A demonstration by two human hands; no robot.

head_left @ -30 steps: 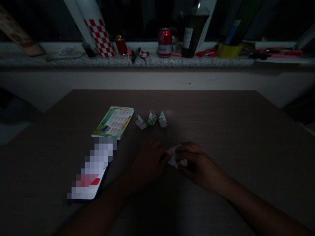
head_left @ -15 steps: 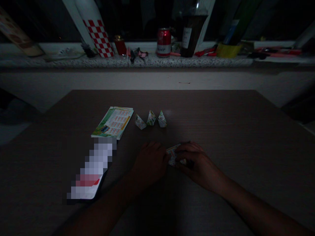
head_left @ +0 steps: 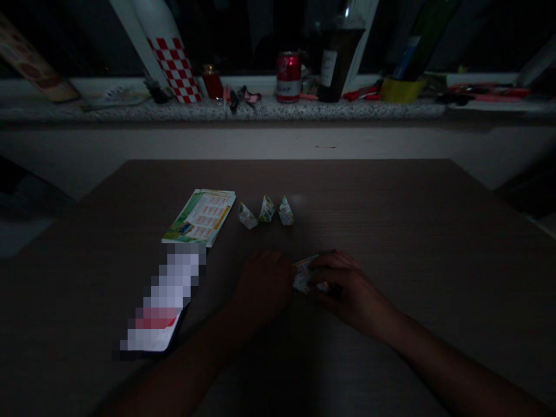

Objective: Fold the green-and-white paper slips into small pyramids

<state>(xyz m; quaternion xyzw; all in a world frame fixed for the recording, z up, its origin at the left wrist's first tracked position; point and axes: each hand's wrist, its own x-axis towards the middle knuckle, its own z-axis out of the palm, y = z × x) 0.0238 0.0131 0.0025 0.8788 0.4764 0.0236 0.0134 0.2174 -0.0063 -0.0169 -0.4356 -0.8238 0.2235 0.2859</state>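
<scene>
The folded printed paper (head_left: 302, 281) is on the table (head_left: 391, 214) between the left hand (head_left: 266, 285), whose grip I cannot tell, and the right hand (head_left: 350, 289) pinching it, its lower corner, visible one second ago, having disappeared, probably folded in.

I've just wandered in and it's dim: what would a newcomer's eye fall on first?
Probably the bright, partly pixelated phone at left on the table, in front of a stack of printed calendar cards. Behind, a red-and-white checkered container and red can stand on the speckled windowsill. Near the middle, three folded paper pieces sit in a row beyond the left hand and right hand, which are at a small printed paper.
</scene>
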